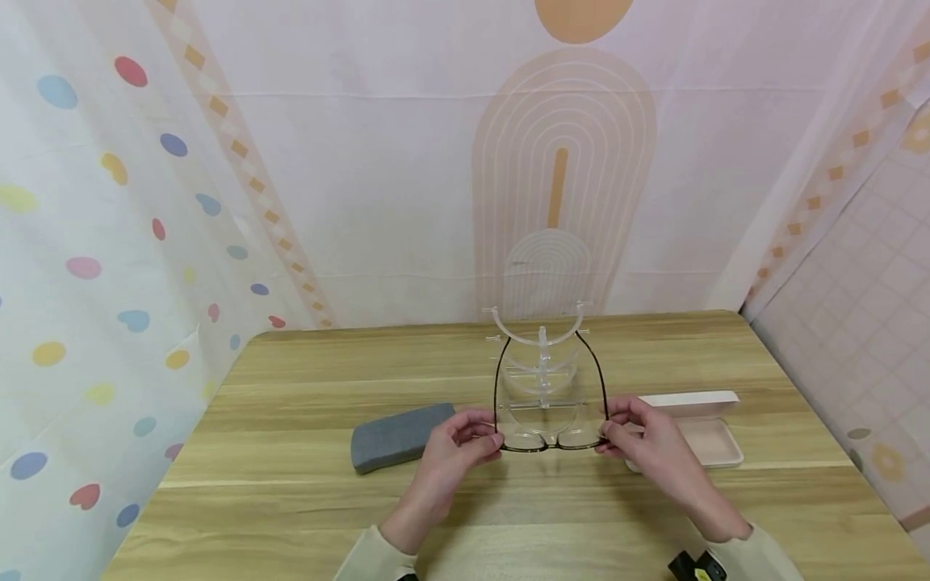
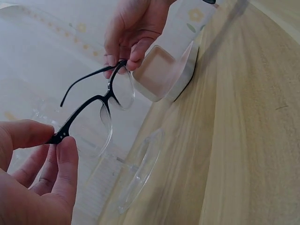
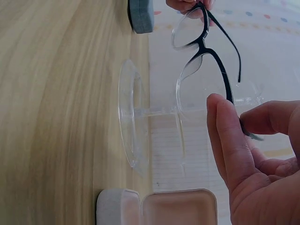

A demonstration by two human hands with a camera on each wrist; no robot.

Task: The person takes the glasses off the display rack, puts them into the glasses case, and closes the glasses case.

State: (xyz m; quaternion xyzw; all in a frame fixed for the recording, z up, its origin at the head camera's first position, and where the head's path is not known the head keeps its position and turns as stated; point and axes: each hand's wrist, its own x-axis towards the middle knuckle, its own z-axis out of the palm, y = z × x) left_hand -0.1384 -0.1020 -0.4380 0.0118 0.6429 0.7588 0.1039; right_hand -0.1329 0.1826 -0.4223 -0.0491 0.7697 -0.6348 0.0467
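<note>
Black-rimmed eyeglasses are held up in front of a clear display stand, with both temples unfolded and pointing away from me. My left hand pinches the left end of the frame between thumb and fingers. At the opposite end, near the hinge, my right hand pinches it the same way. In the left wrist view the frame is dark along the top, with clear lower rims. The stand has several curved tiers and no glasses are visible resting on it.
A closed grey glasses case lies left of the stand. To the right, partly behind my right hand, a white case stands open, showing its pale pink inside. The wooden table meets patterned curtains at its back and sides.
</note>
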